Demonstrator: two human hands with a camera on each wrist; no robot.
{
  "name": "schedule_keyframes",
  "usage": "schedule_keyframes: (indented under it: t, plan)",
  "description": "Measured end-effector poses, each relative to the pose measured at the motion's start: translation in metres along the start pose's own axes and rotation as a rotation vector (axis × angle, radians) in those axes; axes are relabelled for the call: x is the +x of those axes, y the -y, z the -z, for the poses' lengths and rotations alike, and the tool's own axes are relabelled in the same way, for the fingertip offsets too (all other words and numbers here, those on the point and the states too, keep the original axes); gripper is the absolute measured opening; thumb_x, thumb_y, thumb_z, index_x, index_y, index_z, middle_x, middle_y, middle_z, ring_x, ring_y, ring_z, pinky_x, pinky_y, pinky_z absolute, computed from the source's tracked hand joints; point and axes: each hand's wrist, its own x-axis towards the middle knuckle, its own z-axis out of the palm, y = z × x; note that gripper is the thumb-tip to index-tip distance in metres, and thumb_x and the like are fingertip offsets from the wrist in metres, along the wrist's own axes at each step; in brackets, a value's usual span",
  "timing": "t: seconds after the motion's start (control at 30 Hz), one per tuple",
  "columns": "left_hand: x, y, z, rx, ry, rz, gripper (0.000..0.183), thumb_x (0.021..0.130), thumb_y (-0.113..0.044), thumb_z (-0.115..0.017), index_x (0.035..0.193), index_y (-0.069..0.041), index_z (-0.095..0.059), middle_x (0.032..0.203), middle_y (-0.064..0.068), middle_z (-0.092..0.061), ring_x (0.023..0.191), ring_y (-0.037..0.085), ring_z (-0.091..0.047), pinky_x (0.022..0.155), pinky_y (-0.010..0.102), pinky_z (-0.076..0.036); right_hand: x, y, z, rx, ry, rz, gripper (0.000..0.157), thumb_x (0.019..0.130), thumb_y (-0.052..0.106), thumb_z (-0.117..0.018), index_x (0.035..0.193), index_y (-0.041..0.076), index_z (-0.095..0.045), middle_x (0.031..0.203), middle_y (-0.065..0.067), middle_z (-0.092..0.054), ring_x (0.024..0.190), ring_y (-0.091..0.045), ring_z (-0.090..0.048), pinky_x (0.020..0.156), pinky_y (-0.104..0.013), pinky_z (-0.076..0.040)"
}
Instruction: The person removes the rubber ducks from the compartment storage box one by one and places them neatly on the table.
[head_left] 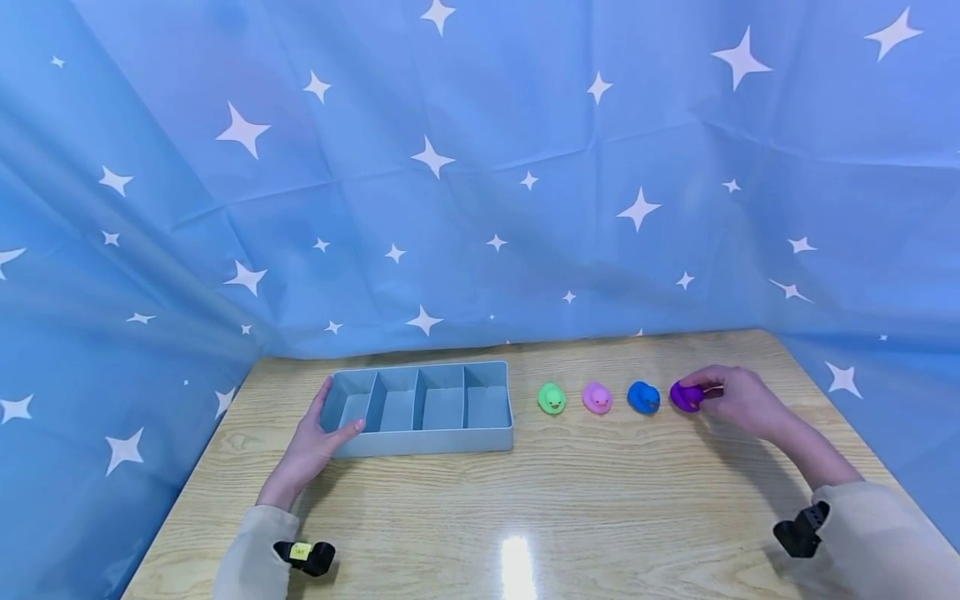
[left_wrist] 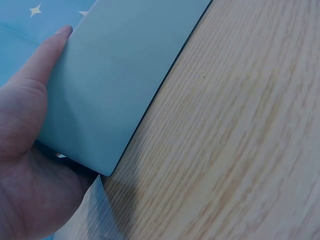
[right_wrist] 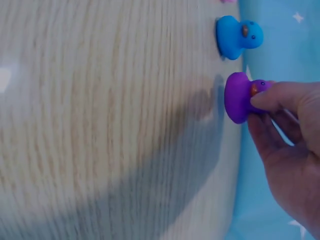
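Observation:
My right hand point(head_left: 738, 400) pinches a purple rubber duck point(head_left: 684, 397) between thumb and fingers at the right end of a row of ducks. In the right wrist view the thumb lies across the duck's side, just below its orange beak. To its left a blue duck point(head_left: 643, 397), a pink duck point(head_left: 597, 398) and a green duck point(head_left: 552, 398) stand apart on the table. A blue-grey box point(head_left: 450, 442) with several compartments sits left of them. My left hand point(head_left: 315, 442) grips its left end, thumb over the front rim and fingers along the end wall.
The wooden table point(head_left: 585, 517) carries everything. A blue curtain with white stars point(head_left: 480, 208) hangs behind the table and along both sides. Small black wrist cameras stick out from both sleeves, one at the left cuff point(head_left: 258, 533), one at the right cuff point(head_left: 862, 508).

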Motion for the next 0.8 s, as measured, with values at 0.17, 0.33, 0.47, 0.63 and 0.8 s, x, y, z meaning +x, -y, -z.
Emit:
schedule_keyframes:
  t: [0.17,0.33,0.47,0.63,0.8]
  plan:
    - [0.0006,0.0007,-0.0001,0.004,-0.001,-0.009,0.106,0.097,-0.039,-0.073,0.166,-0.025,0.006,0.171,0.018,0.003,0.154,0.045,0.001,0.119,0.068,-0.016,0.0005,-0.0073,-0.0014,-0.006,0.017,-0.009,0.036,0.078,-0.014,-0.069,0.114,-0.013,-0.069,0.112,-0.031,-0.067,0.098,-0.045,-0.069,0.073,-0.023,-0.058]
    - [0.0006,0.0007,0.0001,0.000,-0.002,-0.012,0.106,0.097,-0.039,-0.073,0.166,-0.025,0.006,0.171,0.018,0.003,0.154,0.045,0.001,0.119,0.068,-0.016,0.0014,-0.0100,-0.0019,-0.023,0.028,-0.006,0.036,0.078,-0.014,-0.068,0.114,-0.013,-0.069,0.110,-0.032,-0.067,0.096,-0.044,-0.069,0.070,-0.024,-0.058]
    - [0.0001,0.0008,0.0001,-0.005,0.000,-0.005,0.106,0.097,-0.039,-0.073,0.166,-0.026,0.006,0.171,0.018,0.004,0.154,0.045,0.001,0.118,0.069,-0.016,0.0022,-0.0100,-0.0024,-0.024,0.024,0.002,0.036,0.079,-0.014,-0.067,0.114,-0.013,-0.069,0.111,-0.033,-0.066,0.096,-0.045,-0.069,0.070,-0.025,-0.057]
    - [0.0000,0.0010,-0.0004,-0.002,0.001,-0.004,0.106,0.097,-0.039,-0.073,0.166,-0.026,0.007,0.170,0.019,0.004,0.154,0.045,0.001,0.118,0.068,-0.016,0.0023,-0.0093,-0.0049,-0.044,-0.003,0.033,0.035,0.078,-0.016,-0.065,0.113,-0.011,-0.070,0.111,-0.033,-0.067,0.099,-0.048,-0.068,0.077,-0.039,-0.061]
    - [0.0000,0.0005,-0.0001,-0.004,0.001,-0.011,0.106,0.097,-0.039,-0.073,0.166,-0.025,0.006,0.170,0.019,0.004,0.154,0.046,0.000,0.118,0.068,-0.017,0.0020,-0.0090,-0.0065,-0.064,-0.025,0.059,0.035,0.077,-0.018,-0.063,0.111,-0.011,-0.071,0.111,-0.033,-0.067,0.101,-0.052,-0.065,0.080,-0.052,-0.059]
